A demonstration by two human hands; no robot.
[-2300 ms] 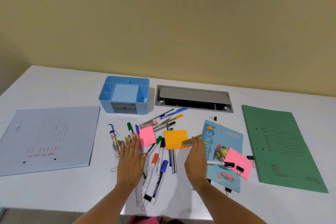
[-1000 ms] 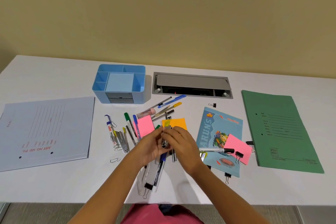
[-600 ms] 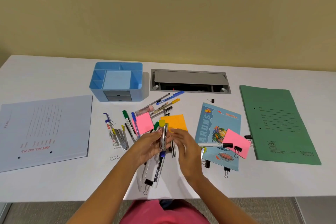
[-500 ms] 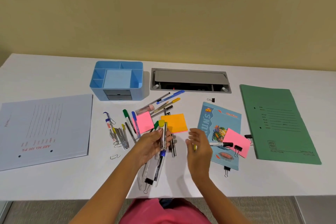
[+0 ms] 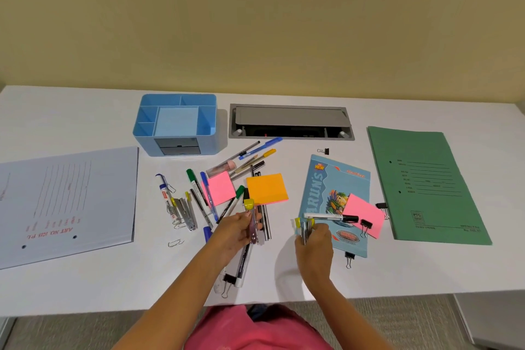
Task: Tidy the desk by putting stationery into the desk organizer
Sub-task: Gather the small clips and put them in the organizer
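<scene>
The right hand (image 5: 314, 239) is closing its grip on a small yellow-tipped stapler (image 5: 304, 229), just above the table (image 5: 71, 287). The left hand (image 5: 237, 231) is gripping another stapler (image 5: 252, 220), upright. Both are probably rigid, light metal, best pinched mid-body. Farther back, the blue desk organizer (image 5: 176, 125) is standing with its compartments looking empty.
</scene>
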